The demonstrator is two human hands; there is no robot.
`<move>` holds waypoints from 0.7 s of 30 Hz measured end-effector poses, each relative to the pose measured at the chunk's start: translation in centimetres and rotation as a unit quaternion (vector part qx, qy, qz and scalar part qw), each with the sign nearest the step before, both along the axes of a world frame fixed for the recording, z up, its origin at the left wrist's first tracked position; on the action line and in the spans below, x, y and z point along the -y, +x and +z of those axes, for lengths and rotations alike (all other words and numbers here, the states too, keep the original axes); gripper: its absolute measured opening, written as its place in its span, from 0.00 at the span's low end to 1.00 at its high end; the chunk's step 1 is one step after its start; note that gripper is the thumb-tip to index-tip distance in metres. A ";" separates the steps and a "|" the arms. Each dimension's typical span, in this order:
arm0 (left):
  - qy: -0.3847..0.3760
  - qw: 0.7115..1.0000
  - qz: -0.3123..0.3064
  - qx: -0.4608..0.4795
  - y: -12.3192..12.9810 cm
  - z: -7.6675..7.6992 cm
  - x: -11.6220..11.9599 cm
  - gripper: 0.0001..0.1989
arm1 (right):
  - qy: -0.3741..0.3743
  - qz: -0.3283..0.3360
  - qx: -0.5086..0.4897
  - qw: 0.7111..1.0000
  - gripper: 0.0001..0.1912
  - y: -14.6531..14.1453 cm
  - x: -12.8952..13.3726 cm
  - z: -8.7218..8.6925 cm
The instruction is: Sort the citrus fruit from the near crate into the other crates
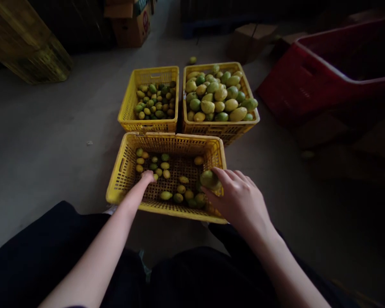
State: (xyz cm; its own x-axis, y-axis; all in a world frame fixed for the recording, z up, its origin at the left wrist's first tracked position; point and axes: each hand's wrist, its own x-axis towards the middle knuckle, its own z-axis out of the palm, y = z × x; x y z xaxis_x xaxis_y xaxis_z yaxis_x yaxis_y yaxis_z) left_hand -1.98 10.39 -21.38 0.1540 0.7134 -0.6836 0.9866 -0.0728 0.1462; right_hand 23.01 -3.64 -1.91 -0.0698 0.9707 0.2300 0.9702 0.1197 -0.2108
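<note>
In front of me stands a yellow plastic crate (115, 182) with several small yellow and green lemons (166, 165) scattered on its slotted floor. My left hand (148, 175) reaches down inside it, fingers closed at a small lemon (155, 176) that shows just past the fingertips. Over the crate's right side, my right hand (239, 192) grips a larger green lemon (211, 180) between thumb and fingers. Below that fruit, more lemons (189, 195) lie near the front wall, some partly hidden by the hand.
Behind stand two more yellow crates: the left one (125, 100) holds small lemons, the right one (255, 122) is heaped with larger ones. A red bin (285, 79) is at right. Cardboard boxes (133, 30) sit at the back; one loose lemon (193, 60) lies on the floor.
</note>
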 end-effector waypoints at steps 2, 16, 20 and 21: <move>0.041 0.999 0.003 0.007 -0.9 2.6 -1.1 0.26 | -0.004 -0.004 -0.011 1.000 0.15 -0.7 -0.3 0.4; 0.431 0.781 -0.048 0.450 -3.7 25.3 7.2 0.26 | 0.108 0.006 -0.283 0.953 0.22 -6.1 -0.2 5.2; 0.454 0.740 -0.033 0.496 -3.1 24.0 7.9 0.25 | 0.180 0.026 -0.269 0.946 0.21 -7.4 -1.1 5.4; 0.450 0.740 -0.024 0.498 -3.0 23.6 7.9 0.25 | 0.192 0.034 -0.256 0.947 0.21 -7.6 -1.3 5.4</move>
